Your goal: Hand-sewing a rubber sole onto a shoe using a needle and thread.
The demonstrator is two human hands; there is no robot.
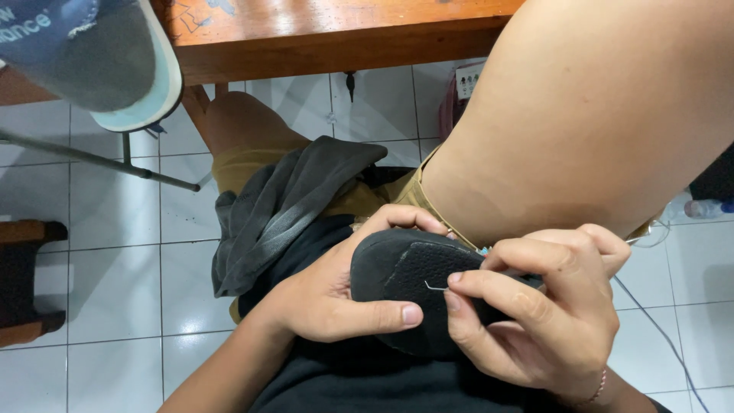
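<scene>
Head view: right hand (535,306) hides black sole (405,275) — needle (436,287) faint.

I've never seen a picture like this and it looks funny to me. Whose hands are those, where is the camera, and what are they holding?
The camera sits on a person's head and looks down, so you see that person's own lap and hands. There is only this one picture.

The left hand grips a black shoe sole, turned bottom up, with the thumb along its lower edge. The right hand pinches a thin metal needle between its fingers, with the tip at the sole.

A grey cloth lies over the person's lap, and a bare knee fills the upper right. Below is a white tiled floor. At the top is a wooden table, with a blue sneaker at the upper left.
</scene>
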